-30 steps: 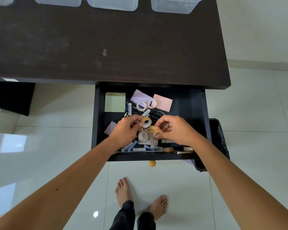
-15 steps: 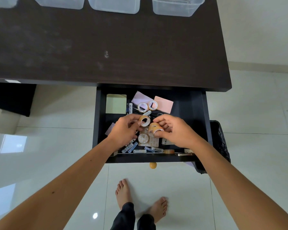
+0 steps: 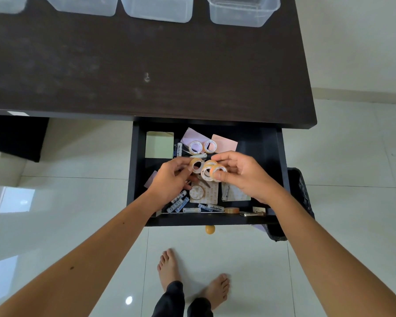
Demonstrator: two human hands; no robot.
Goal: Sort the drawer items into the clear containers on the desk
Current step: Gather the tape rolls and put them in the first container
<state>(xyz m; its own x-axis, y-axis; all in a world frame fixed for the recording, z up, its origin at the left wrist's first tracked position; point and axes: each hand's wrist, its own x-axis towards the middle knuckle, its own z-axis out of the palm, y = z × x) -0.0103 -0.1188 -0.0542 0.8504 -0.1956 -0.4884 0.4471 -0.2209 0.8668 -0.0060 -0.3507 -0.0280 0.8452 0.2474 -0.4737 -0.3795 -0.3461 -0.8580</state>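
Note:
The black drawer (image 3: 281, 170) is pulled out under the dark desk (image 3: 146, 65). My left hand (image 3: 172, 181) pinches a small tan tape roll (image 3: 197, 165) above the drawer. My right hand (image 3: 242, 175) grips two stacked tape rolls (image 3: 212, 172) beside it. Two more tape rolls (image 3: 196, 147) lie at the back on pink sticky notes (image 3: 224, 143). Another roll (image 3: 196, 192) rests on a card below my hands. Batteries (image 3: 178, 203) lie along the front. Clear containers (image 3: 242, 11) stand at the desk's far edge.
A yellow-green sticky pad (image 3: 159, 145) sits in the drawer's back left corner. A flat tape roll (image 3: 231, 210) and a small box (image 3: 253, 212) lie at the front right. A black bin (image 3: 300, 193) stands right of the drawer. My bare feet (image 3: 192, 277) are on the tiled floor.
Both hands have lifted higher over the drawer with their tape rolls. My right hand now holds two rolls together, and the card with one roll below is uncovered.

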